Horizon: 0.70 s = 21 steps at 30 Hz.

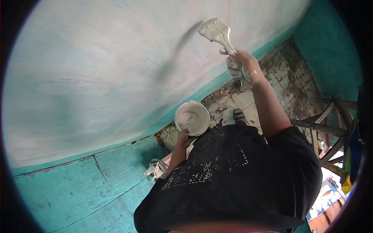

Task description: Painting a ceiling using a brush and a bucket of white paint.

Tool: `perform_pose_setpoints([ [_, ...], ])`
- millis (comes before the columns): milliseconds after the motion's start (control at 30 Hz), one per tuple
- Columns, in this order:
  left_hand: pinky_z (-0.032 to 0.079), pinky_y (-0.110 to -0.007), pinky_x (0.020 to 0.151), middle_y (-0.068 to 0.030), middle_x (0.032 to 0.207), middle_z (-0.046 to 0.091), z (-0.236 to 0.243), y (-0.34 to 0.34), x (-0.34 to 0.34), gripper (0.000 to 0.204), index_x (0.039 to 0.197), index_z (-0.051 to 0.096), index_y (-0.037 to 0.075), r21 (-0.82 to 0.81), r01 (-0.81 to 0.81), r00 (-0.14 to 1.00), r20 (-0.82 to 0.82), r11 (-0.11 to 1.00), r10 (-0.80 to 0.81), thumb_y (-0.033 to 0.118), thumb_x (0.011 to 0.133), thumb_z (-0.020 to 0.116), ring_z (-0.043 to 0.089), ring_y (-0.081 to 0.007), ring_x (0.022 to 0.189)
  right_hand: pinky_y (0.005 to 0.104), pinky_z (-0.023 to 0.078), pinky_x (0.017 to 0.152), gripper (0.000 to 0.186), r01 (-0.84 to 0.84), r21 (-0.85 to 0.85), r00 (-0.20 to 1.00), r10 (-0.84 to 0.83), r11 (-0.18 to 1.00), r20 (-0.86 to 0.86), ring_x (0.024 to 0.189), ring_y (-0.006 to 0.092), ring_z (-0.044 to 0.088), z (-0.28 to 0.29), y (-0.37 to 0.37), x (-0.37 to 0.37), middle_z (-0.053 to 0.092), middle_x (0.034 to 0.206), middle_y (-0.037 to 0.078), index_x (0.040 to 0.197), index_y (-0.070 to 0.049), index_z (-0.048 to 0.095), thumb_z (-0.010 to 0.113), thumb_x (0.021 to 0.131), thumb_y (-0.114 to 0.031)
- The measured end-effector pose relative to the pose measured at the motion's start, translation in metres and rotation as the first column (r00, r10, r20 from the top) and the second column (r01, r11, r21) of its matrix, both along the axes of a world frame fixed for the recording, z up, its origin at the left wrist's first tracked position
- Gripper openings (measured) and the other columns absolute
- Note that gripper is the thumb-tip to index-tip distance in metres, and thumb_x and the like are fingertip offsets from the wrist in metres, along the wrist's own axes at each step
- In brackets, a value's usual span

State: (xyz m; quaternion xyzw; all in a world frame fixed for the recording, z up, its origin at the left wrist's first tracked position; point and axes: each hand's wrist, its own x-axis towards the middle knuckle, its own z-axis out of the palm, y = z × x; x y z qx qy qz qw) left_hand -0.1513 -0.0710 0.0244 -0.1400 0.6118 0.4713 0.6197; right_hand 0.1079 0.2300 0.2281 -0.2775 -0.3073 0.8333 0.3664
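My right hand [245, 65] is closed round the handle of a wide paintbrush [217, 32], and its fingers are smeared with pale paint. Thick off-white paint coats the bristles, which are raised close to the wall and cast a shadow on it. Whether the bristles touch the wall I cannot tell. Lower down, my left hand [183, 136] grips the near rim of a white bucket [201, 112] with pale paint inside. The wall [116, 58] has a streaky whitish coat over turquoise, with a turquoise strip along its lower edge.
Stained, dirty floor tiles [268, 89] lie below. A wooden frame [334, 128] stands at the right, near a turquoise side wall [330, 50]. At the lower left runs a turquoise panelled surface [70, 190], with a crumpled pale bundle [156, 169] beside my left forearm.
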Motion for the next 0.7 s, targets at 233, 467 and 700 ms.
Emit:
perform_pose_setpoints([
  [233, 0.041, -0.054, 0.094, -0.0272, 0.126, 0.036, 0.001, 0.053, 0.059, 0.059, 0.13, 0.02, -0.008, 0.061, 0.048, 0.999, 0.01, 0.997, -0.048, 0.004, 0.074, 0.034, 0.043, -0.0407, 0.114, 0.0212, 0.031, 0.043, 0.036, -0.007, 0.004, 0.944, 0.005, 1.0, 0.329, 0.047, 0.0062, 0.04, -0.125, -0.015, 0.055, 0.046, 0.057, -0.002, 0.084, -0.009, 0.055, 0.043, 0.092, -0.041],
  [467, 0.04, -0.052, 0.094, -0.0223, 0.123, 0.045, -0.025, 0.099, 0.117, 0.055, 0.129, 0.031, -0.003, 0.074, 0.224, 0.973, 0.047, 0.972, -0.228, 0.011, 0.076, 0.038, 0.05, -0.0352, 0.109, 0.0306, 0.039, 0.048, 0.041, -0.122, -0.023, 0.759, 0.108, 0.992, 0.641, 0.049, 0.0118, 0.048, -0.249, -0.042, 0.151, 0.051, 0.055, 0.002, 0.078, -0.003, 0.056, 0.047, 0.089, -0.04],
  [700, 0.049, -0.046, 0.082, -0.0191, 0.115, 0.052, 0.005, 0.138, 0.167, 0.047, 0.121, 0.039, -0.005, 0.105, 0.299, 0.951, -0.111, 0.948, -0.288, 0.015, 0.079, 0.037, 0.058, -0.0309, 0.097, 0.0275, 0.04, 0.049, 0.023, -0.114, 0.203, 0.789, -0.036, 0.972, 0.613, 0.051, 0.0088, 0.048, -0.178, -0.018, 0.232, 0.054, 0.063, 0.001, 0.097, -0.004, 0.058, 0.049, 0.09, -0.024],
])
